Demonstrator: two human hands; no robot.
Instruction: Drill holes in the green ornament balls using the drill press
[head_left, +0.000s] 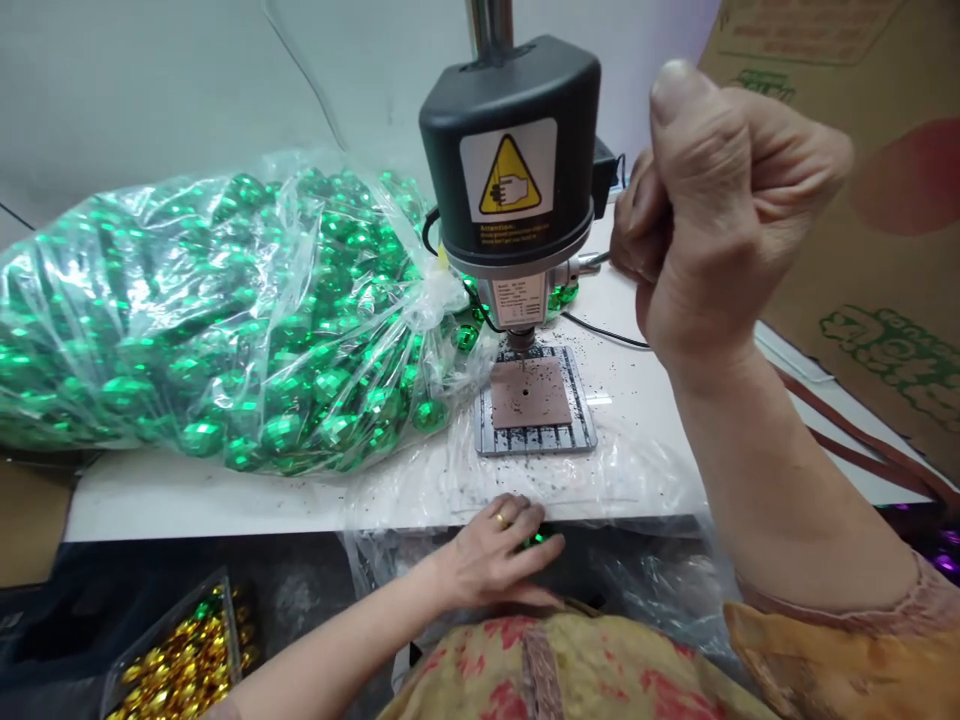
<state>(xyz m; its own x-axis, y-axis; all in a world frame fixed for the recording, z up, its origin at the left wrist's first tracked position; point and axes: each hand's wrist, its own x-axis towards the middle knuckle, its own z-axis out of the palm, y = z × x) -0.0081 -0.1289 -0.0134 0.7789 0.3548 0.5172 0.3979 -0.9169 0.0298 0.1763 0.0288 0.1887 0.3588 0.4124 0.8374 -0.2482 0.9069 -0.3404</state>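
My right hand (712, 210) is raised beside the drill press (510, 160), its fingers wrapped round a feed lever (589, 263) that is mostly hidden. My left hand (502, 550) hangs low at the table's front edge, fingers curled over a shiny green faceted bead (537, 539) that shows only in part. Under the drill, a brown square board (530, 393) with a small hole lies on the grey slotted base (577, 440). Dark shavings are scattered over both. Nothing is seen clamped on the board.
A big clear bag of green beads (225, 310) lies left of the drill press, some loose beads behind it. A clear container (229, 630) of gold beads stands below left. A cardboard box (847, 200) is at right. Plastic film (630, 470) drapes over the table edge.
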